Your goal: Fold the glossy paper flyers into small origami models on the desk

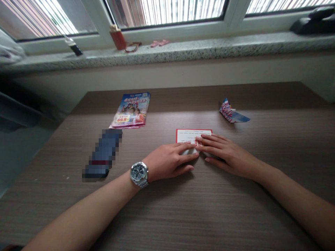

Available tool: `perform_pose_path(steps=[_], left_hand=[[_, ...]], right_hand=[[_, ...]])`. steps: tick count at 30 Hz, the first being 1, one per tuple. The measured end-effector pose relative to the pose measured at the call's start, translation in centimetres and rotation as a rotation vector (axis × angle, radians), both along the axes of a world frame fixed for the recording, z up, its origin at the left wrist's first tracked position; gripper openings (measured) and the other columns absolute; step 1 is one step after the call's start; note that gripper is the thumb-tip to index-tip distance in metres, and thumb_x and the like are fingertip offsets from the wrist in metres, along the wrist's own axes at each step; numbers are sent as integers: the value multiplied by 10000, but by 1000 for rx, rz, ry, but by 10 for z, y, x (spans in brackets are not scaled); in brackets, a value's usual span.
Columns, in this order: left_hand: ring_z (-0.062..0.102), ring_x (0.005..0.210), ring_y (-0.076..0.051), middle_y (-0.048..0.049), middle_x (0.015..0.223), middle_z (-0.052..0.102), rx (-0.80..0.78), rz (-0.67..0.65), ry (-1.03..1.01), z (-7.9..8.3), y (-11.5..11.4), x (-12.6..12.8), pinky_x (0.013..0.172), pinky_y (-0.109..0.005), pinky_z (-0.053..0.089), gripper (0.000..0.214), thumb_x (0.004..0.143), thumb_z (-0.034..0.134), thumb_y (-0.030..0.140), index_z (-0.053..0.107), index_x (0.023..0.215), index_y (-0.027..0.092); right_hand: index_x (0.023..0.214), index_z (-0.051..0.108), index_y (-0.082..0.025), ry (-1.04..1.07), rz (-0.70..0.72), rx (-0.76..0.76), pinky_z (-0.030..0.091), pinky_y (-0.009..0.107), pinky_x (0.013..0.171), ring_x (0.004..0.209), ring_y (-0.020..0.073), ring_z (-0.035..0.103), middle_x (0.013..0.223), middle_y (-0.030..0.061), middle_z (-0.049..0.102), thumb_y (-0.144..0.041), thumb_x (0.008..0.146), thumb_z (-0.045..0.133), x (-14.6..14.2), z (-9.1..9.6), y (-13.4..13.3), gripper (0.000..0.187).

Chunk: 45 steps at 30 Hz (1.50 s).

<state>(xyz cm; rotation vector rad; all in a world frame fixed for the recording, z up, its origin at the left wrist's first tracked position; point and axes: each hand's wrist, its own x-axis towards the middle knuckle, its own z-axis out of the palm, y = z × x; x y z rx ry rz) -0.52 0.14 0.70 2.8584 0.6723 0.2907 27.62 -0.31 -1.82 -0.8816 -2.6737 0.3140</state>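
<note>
A white sheet of paper with a red border [188, 135] lies on the table in front of me, printed with small text. My left hand [171, 160] rests on its lower left part, fingers stretched out. From the other side my right hand [229, 153] lies flat over its right part, fingers extended, the fingertips of both hands close together. The sheet's near edge is mostly hidden under the fingers, so I cannot tell whether it is folded there. A silver wristwatch [139, 173] is on my left wrist.
A stack of colourful flyers [132, 109] lies at the back left. Nearer stands out a dark, pixelated flat object [103, 155]. A folded blue-and-red paper piece [231, 113] sits at the back right. The granite windowsill [193, 48] holds a red box [118, 39] and small items.
</note>
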Motion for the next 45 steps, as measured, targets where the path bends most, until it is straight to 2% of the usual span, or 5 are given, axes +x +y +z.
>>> perform_pose_path(steps=[8, 27, 39, 42, 45], left_hand=[[512, 1365, -290, -157, 1521, 465, -46, -69, -20, 0, 2, -3, 1101, -440, 485, 473, 994, 517, 477, 568, 1381, 208], [563, 1288, -292, -121, 1492, 483, -39, -5, 22, 6, 1, -1, 1042, -448, 521, 483, 997, 487, 519, 557, 1393, 250], [496, 1349, -307, -124, 1499, 497, -63, -47, -28, 3, 5, -5, 1146, -514, 401, 640, 915, 589, 578, 509, 1445, 229], [415, 1425, -313, -119, 1533, 460, -64, -48, -44, 2, 6, -5, 1183, -517, 354, 629, 902, 614, 576, 532, 1427, 240], [388, 1450, -300, -124, 1571, 407, -96, -56, -46, 1, 6, -6, 1177, -486, 378, 625, 902, 629, 564, 531, 1427, 240]], right_hand=[[1501, 452, -315, 50, -5, -2, 373, 526, 1167, 1410, 265, 463, 1528, 61, 503, -263, 963, 589, 1, -1, 1, 558], [1463, 505, -310, 45, -5, -1, 384, 528, 1157, 1406, 269, 466, 1513, 66, 523, -268, 960, 592, 1, -2, 3, 512], [1422, 545, -296, 48, 6, -16, 394, 545, 1145, 1393, 272, 483, 1501, 75, 536, -270, 953, 600, 0, 1, 3, 472], [1399, 565, -291, 49, -1, -15, 394, 548, 1143, 1395, 274, 481, 1497, 78, 540, -270, 952, 602, 0, 0, 3, 449], [1384, 576, -292, 61, 0, -12, 399, 550, 1139, 1393, 279, 482, 1492, 80, 546, -263, 946, 607, 0, 1, 2, 440]])
